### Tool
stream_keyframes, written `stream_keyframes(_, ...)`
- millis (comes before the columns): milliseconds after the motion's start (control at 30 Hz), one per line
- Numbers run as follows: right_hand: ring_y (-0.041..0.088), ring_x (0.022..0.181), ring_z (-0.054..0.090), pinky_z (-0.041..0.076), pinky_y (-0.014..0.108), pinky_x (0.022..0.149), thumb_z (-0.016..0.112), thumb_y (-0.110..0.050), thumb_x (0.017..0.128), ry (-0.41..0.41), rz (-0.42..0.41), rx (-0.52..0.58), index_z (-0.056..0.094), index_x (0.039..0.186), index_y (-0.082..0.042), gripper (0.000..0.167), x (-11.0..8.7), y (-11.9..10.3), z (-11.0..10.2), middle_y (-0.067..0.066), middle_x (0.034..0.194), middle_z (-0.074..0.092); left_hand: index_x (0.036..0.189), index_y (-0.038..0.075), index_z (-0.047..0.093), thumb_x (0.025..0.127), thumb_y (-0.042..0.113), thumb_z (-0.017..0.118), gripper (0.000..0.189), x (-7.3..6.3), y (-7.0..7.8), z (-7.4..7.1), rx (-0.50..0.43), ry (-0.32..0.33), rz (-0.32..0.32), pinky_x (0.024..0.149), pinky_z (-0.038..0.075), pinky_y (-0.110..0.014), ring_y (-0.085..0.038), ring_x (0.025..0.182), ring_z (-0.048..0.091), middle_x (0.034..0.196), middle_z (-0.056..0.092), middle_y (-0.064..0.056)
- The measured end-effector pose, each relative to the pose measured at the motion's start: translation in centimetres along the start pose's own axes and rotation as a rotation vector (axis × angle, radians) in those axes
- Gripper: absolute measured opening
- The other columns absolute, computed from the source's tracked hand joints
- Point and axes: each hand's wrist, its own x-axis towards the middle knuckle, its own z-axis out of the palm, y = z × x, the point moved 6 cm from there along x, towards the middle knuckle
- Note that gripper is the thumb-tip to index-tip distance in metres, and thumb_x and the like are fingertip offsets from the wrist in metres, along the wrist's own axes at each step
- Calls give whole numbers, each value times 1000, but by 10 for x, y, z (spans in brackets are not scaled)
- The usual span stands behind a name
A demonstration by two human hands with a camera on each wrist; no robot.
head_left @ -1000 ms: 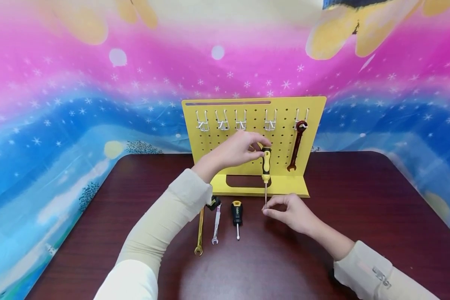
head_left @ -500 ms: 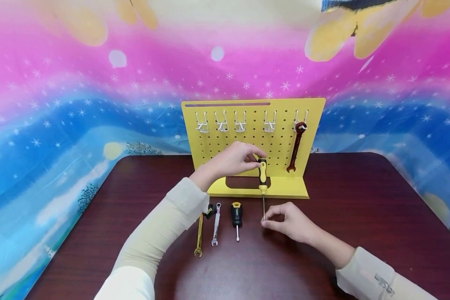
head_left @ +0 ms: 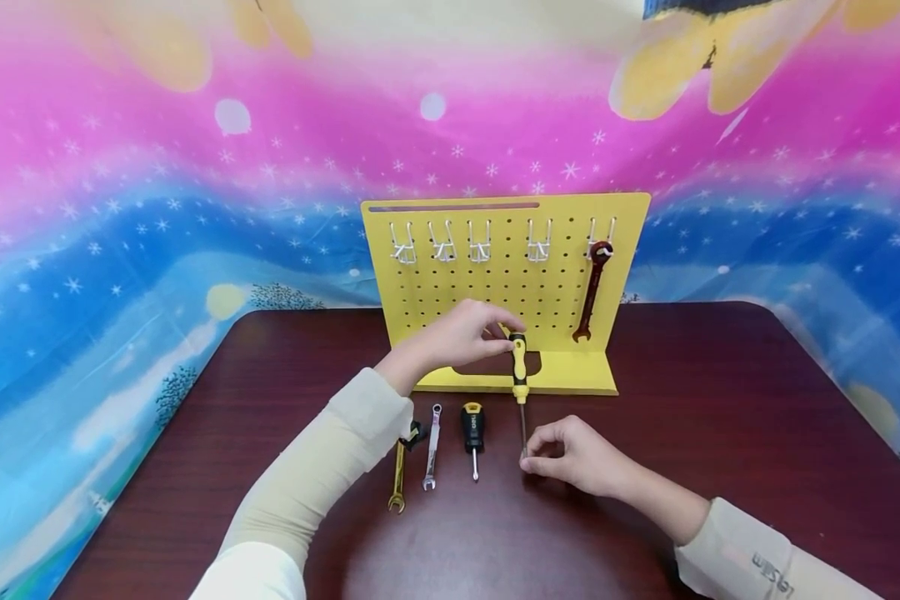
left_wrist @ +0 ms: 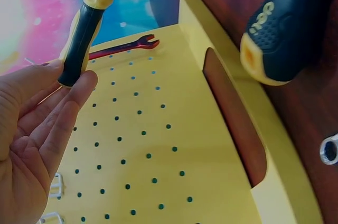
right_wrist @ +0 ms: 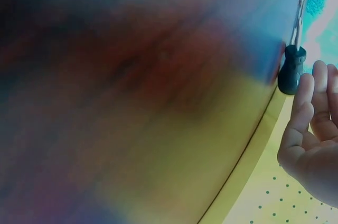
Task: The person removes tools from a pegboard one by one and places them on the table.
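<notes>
A long screwdriver [head_left: 520,369] with a yellow and black handle stands nearly upright in front of the pegboard. My left hand [head_left: 457,337] pinches the butt of its handle between thumb and fingers; the left wrist view shows the same grip on the screwdriver [left_wrist: 83,39]. Down at the tip of the shaft, my right hand [head_left: 585,457] pinches the metal between thumb and forefinger. Just left of that tip, a stubby black and yellow screwdriver [head_left: 473,427] lies on the table. In the right wrist view, the pinched tip is hidden and the other fingers of my right hand [right_wrist: 311,134] show.
A yellow pegboard [head_left: 420,292] stands at the back with several white hooks. From its right hook hangs a dark red wrench [head_left: 591,293]. On the table lie a silver wrench [head_left: 432,450], a gold wrench [head_left: 398,479] and a black object [head_left: 415,435] partly behind my left sleeve.
Both hands have come down and slightly left, toward me, with the long screwdriver between them. The pegboard and the tools on the table have stayed put.
</notes>
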Motion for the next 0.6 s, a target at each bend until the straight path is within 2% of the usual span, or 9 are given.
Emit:
stream_keyframes(167,-1,57,46,43,19,52,73,-16,89,-19,-25,40,74,84,-8,9,-3,-2,6,-2,74,70,127,7,67,97,14,64,31,-5,-6,8,-27,-21,-16,87,57,-21,-18,103,72,127,69,-7)
stream_keyframes(267,-2,58,47,43,18,53,73,-16,89,-34,-41,58,74,83,-8,9,-6,-4,8,-1,72,69,127,7,67,97,14,64,30,-7,-8,13,-63,-37,-19,86,57,-21,-18,102,73,127,69,-8)
stream_keyframes(433,-4,59,48,44,17,54,73,-14,89,-53,-48,77,74,83,-6,10,-9,-4,12,4,69,68,124,7,69,96,15,65,29,-9,-10,19,-72,-38,0,85,57,-20,-16,98,74,125,70,-8)
stream_keyframes(600,-6,56,48,44,16,53,73,-11,88,-75,-40,114,73,81,-3,11,-10,-1,16,11,68,69,122,6,70,96,13,66,28,-11,-12,26,-107,-46,-11,88,57,-20,-17,101,74,123,71,-9)
